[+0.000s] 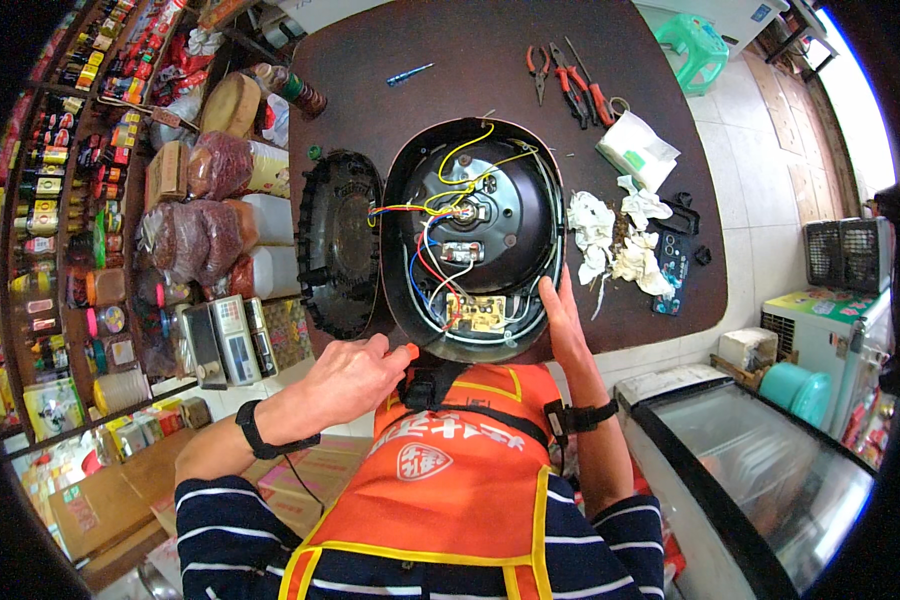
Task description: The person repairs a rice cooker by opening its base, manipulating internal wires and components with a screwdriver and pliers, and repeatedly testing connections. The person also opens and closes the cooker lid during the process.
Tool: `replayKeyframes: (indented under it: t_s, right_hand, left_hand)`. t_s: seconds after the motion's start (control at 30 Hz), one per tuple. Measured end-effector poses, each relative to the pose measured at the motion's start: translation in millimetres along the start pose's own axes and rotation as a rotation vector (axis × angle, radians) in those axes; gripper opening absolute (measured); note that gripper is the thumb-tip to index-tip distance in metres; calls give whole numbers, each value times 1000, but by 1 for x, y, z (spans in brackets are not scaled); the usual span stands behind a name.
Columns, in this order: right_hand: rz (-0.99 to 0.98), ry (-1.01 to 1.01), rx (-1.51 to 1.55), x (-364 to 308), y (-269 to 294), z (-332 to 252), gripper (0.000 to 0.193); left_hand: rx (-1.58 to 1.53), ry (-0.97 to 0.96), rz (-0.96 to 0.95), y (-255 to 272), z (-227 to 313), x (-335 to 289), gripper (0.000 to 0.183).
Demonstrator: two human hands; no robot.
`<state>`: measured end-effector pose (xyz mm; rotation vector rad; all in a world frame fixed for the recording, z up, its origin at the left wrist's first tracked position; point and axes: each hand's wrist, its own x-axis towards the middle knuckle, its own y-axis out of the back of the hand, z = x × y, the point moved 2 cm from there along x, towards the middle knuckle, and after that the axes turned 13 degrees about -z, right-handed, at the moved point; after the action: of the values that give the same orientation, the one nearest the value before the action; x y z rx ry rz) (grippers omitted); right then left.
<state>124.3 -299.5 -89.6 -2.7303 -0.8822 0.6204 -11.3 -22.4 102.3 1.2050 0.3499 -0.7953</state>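
Observation:
An upturned rice cooker (395, 230) sits on the dark table with its underside exposed, showing wires, a metal dome and a small circuit board (477, 312). Its round black bottom cover (342, 245) leans open on the left, joined by coloured wires. My left hand (358, 378) is closed near the cooker's front left edge, around a small tool with an orange end (413, 351); the rest of the tool is hard to make out. Against the cooker's right wall, my right hand (564, 315) grips the housing, thumb at the rim and fingers along the outside.
Pliers (538, 75), red-handled cutters (572, 88) and a red screwdriver (600, 105) lie at the far right. A blue screwdriver (410, 74) lies at the back. Crumpled tissues (592, 235), a tissue pack (638, 150) and a control panel board (670, 272) are right of the cooker.

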Motion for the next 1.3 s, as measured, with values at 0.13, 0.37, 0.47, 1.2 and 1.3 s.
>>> replayKeyframes:
  t_s: [0.13, 0.37, 0.47, 1.2, 1.3]
  right_hand:
    - [17, -1, -16, -1, 1, 1, 100]
    - [13, -9, -1, -1, -2, -1, 96]
    - [-11, 25, -17, -2, -2, -4, 95]
    - [75, 28, -121, -2, -10, 11, 97]
    - [84, 12, -178, 2, -7, 16, 98]
  left_hand:
    - [-9, -5, 22, 4, 4, -2, 32]
    - [0, 22, 37, 1, 2, -2, 33]
    - [-1, 38, 34, 2, 1, -1, 36]
    - [-692, 344, -246, -33, -23, 34, 46]
    - [-721, 339, -222, -27, -23, 36, 47]
